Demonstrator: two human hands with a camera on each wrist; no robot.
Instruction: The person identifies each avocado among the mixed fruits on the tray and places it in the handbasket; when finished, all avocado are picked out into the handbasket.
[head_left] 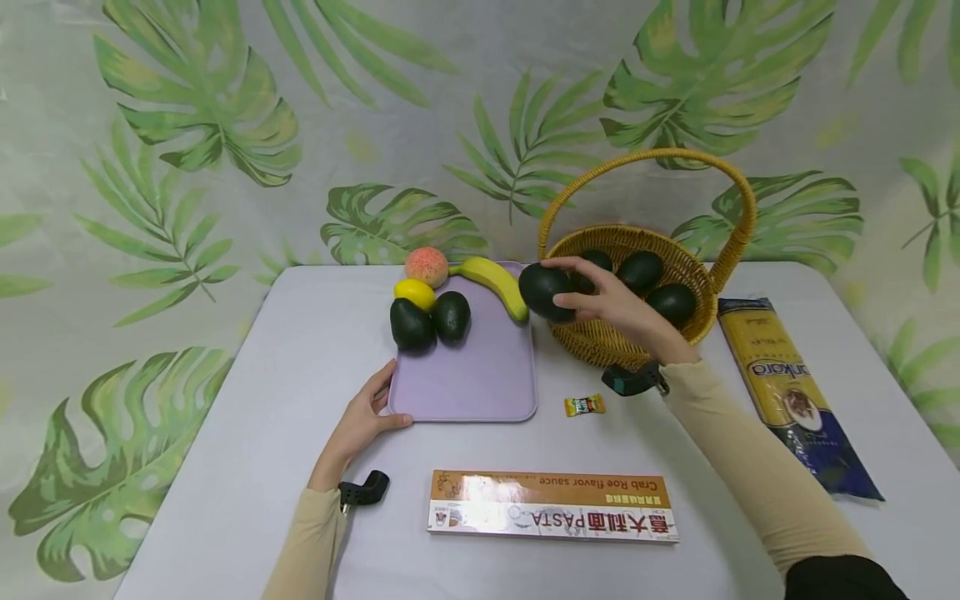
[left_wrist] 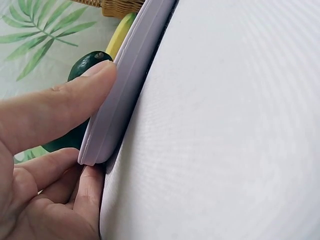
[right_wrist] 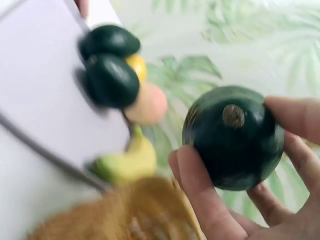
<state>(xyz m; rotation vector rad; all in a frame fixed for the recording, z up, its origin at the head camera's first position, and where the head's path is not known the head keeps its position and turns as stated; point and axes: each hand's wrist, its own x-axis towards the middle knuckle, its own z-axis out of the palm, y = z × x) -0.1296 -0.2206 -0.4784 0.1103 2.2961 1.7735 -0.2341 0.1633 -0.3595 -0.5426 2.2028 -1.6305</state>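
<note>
My right hand [head_left: 611, 304] holds a dark green avocado [head_left: 546, 292] between thumb and fingers, above the gap between the basket and the tray. In the right wrist view the avocado [right_wrist: 233, 142] shows its brown stem end. My left hand [head_left: 363, 423] grips the near left corner of the lilac tray [head_left: 465, 392], thumb along the near edge and fingers at the side. On the tray lie two avocados [head_left: 452, 317], a yellow lemon [head_left: 415, 293], a peach [head_left: 427, 267] and a banana [head_left: 491, 282]. The wicker basket [head_left: 600, 343] contains several more avocados [head_left: 640, 271].
A small wrapped candy [head_left: 584, 406] lies right of the tray. Nearer the front is a long pasta box [head_left: 553, 507]. Beyond the right forearm lies a yellow and blue pasta bag [head_left: 795, 392]. The basket's tall handle [head_left: 652, 155] arches over it.
</note>
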